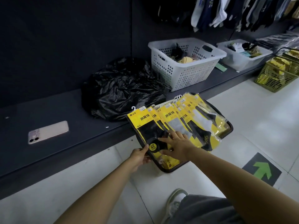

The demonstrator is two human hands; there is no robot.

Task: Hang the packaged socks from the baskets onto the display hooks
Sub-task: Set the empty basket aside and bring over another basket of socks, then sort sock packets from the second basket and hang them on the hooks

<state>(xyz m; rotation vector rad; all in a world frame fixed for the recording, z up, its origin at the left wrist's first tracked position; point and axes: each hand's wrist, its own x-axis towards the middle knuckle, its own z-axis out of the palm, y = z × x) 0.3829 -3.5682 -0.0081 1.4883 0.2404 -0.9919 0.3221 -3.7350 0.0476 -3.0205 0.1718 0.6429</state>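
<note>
Several yellow sock packs (pixel 174 120) lie fanned out on top of a dark basket (pixel 228 128) on the floor, white hanger hooks pointing toward the shelf. My left hand (pixel 140 156) pinches the lower left corner of the leftmost pack (pixel 145 125), which holds black socks. My right hand (pixel 175 143) rests with spread fingers flat on the fanned packs. No display hooks show near my hands; hung socks (pixel 234 12) fill the wall at the top right.
A low dark shelf (pixel 48 110) carries a phone (pixel 48 131), a crumpled black plastic bag (pixel 123 88) and two white baskets (pixel 182 62) holding socks. A yellow-green basket (pixel 278 75) with more packs stands on the tiled floor. My shoe (pixel 174 204) is below.
</note>
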